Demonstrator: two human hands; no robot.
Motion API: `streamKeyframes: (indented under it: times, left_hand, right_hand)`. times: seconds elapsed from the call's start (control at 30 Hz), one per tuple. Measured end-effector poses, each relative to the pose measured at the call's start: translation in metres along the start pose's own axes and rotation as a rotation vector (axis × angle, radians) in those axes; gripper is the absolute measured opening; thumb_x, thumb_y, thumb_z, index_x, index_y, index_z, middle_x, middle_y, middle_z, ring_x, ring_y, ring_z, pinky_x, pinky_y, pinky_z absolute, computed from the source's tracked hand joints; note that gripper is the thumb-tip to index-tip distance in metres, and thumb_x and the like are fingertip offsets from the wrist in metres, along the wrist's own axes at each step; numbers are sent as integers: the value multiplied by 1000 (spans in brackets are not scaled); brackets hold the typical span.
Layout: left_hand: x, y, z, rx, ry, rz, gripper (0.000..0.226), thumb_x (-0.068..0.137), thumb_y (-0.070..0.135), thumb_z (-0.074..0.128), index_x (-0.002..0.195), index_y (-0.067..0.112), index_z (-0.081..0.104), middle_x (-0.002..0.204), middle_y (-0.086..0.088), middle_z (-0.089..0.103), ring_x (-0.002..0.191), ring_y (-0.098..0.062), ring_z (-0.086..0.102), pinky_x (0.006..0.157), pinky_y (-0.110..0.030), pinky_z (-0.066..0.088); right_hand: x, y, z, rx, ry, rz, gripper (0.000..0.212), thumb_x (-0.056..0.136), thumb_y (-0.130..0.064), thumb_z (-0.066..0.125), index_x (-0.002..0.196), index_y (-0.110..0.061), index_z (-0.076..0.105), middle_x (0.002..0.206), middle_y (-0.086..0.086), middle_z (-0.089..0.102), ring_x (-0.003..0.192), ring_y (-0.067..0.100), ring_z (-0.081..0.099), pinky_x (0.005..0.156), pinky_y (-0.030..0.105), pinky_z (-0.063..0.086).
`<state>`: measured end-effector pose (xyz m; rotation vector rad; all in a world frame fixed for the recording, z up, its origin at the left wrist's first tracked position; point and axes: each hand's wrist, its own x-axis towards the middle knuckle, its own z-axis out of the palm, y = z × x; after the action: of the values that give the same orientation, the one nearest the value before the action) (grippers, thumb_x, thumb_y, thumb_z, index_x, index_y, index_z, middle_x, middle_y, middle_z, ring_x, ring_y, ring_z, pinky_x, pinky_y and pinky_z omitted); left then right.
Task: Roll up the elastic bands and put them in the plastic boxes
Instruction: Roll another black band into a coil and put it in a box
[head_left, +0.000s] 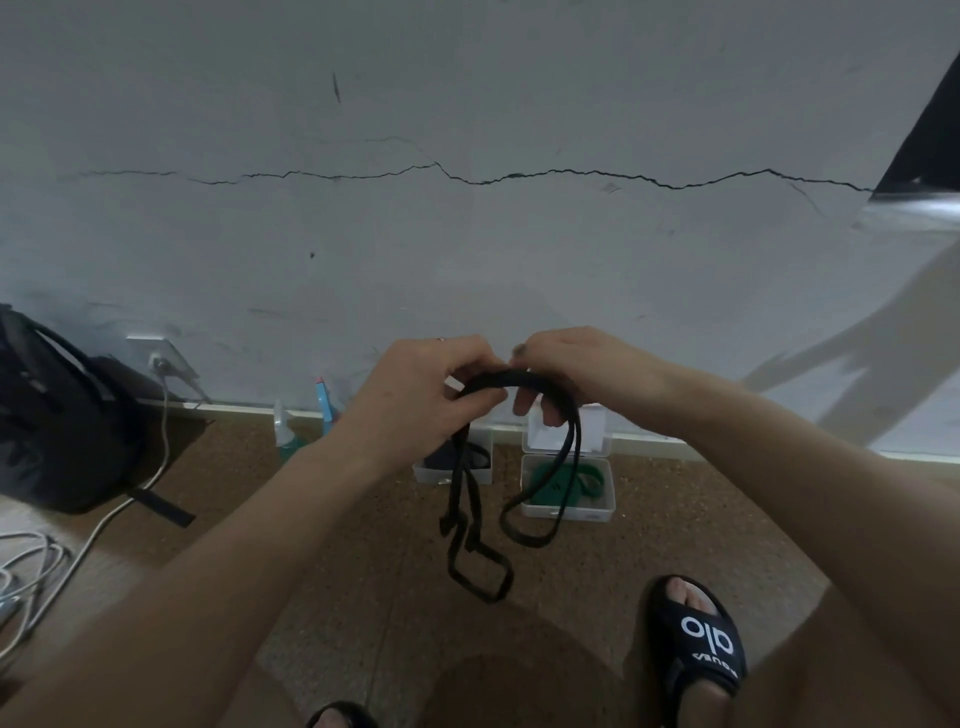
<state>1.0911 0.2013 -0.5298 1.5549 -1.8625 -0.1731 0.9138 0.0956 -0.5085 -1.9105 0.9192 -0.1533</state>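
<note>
Bottom edge of frame: black slide sandal with white lettering (698, 642) at lower right, toes showing; tip of a second black sandal (340, 716) at bottom centre. Both on speckled brown cork-like floor (322, 582).

Centre of frame, held above the floor: long black flat elastic band (470, 512), folded over at the top, several loops hanging down toward lower centre. Left hand (421, 395) closed round the top fold, thumb and fingers curled on the band. Right hand (574, 369) just beside it, fingers curled over the same fold, pinching it. Hands nearly touching each other.

Behind the hanging loops, on the floor near the wall: small clear plastic box (452, 462) with something dark inside, contents not identifiable. Right of it, clear plastic box with open lid (569, 493) holding a coiled green elastic band (563, 480).

Left of centre at the skirting: pale spray bottle with blue and pink top (324, 408).

Far left: black backpack (57, 421) against the wall; white cables (31, 577) at lower left edge, one running up to a wall socket (158, 358).

Upper frame: grey plaster wall with a long horizontal crack (467, 179).
</note>
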Motion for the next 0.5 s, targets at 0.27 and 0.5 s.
streamKeyframes:
  times: [0.27, 0.5]
  left_hand:
    - [-2, -7, 7, -32, -58, -32, 28, 86, 24, 79, 107, 18, 61, 96, 7, 74, 89, -5, 72, 80, -27, 61]
    - [-5, -16, 18, 20, -279, -188, 14, 89, 25, 74, 98, 23, 63, 92, 11, 71, 86, -2, 68, 83, -35, 60]
  right_hand:
    - [-7, -5, 7, 44, 76, -136, 18, 94, -29, 71, 81, -16, 68, 55, -13, 53, 49, 3, 45, 57, 24, 39]
    - [-13, -12, 0, 346, 88, -153, 26, 99, -13, 63, 73, -12, 61, 56, -3, 48, 47, 10, 35, 49, 22, 29]
